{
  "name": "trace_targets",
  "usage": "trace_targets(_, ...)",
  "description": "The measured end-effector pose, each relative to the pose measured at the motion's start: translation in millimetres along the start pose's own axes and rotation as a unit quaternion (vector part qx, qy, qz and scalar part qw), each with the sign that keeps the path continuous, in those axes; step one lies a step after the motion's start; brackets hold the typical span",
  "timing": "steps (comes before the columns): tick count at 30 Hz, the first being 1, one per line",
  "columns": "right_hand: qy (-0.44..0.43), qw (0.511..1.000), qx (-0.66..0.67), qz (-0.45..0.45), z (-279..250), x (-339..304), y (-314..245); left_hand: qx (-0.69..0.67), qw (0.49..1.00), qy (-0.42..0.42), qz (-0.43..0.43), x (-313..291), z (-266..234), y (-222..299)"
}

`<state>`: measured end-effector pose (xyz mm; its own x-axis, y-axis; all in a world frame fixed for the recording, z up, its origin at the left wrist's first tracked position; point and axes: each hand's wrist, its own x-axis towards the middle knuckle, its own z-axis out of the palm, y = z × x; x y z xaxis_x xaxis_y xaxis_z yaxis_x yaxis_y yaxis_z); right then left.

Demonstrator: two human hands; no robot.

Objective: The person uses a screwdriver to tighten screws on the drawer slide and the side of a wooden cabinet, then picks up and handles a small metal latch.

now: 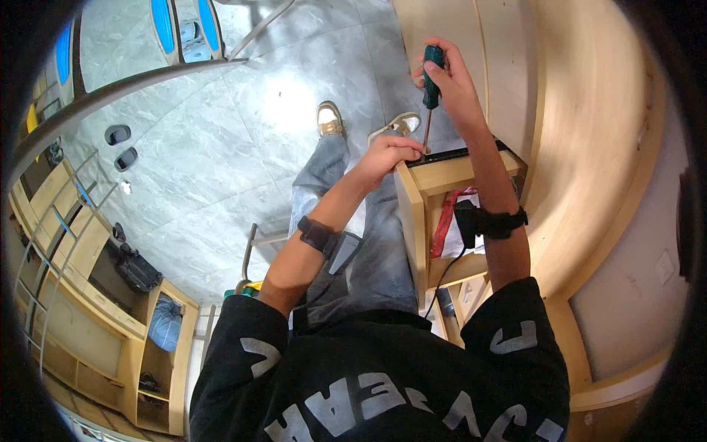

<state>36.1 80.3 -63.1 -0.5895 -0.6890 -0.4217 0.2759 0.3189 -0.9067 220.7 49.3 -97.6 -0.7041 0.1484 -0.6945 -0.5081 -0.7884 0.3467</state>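
Observation:
A screwdriver (432, 88) with a dark green handle and thin metal shaft stands nearly upright, tip down. My right hand (458, 82) is wrapped round its handle. Beside the tip, my left hand (388, 153) has its fingers closed together at the corner of a light wooden cabinet (442, 175). Whatever those fingers pinch is too small to make out. Along the cabinet's far edge runs a black strip (453, 155), and the screwdriver's tip meets the near-left end of it. Whether a screw sits under the tip cannot be seen.
Inside the cabinet lie red and white items (444, 227). A curved-looking wooden panel (582, 147) rises on the right. Metal-framed chairs (166, 33) with blue slats stand far left, near a pair of dark slippers (118, 134). Wooden shelves (132, 368) line the lower left.

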Motion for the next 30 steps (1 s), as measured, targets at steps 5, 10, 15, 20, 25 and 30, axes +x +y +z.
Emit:
trace_targets(5,0.072,0.929,-0.351,-0.088,1.2,0.5,-18.2,0.002,1.000,-0.011,-0.007,-3.0,0.5,4.9)
trace_targets(10,0.008,0.999,0.040,-0.005,3.2,3.2,-18.4,0.011,1.000,-0.018,-0.004,-7.0,4.2,11.7)
trace_targets(15,0.020,1.000,-0.001,0.023,-2.1,5.5,-14.7,0.038,0.999,-0.019,0.006,-4.6,1.7,6.8)
trace_targets(20,0.063,0.953,-0.296,-0.015,-6.0,5.5,-16.6,0.045,0.999,-0.002,-0.006,-0.9,-1.1,4.6)
trace_targets(25,0.093,0.996,-0.001,-0.007,-1.1,1.4,-8.8,0.021,0.995,-0.079,-0.048,1.6,-6.4,17.6)
trace_targets(30,0.074,0.993,0.089,0.022,-8.8,0.8,-11.1,0.104,0.985,-0.134,-0.017,3.1,-7.4,34.4)
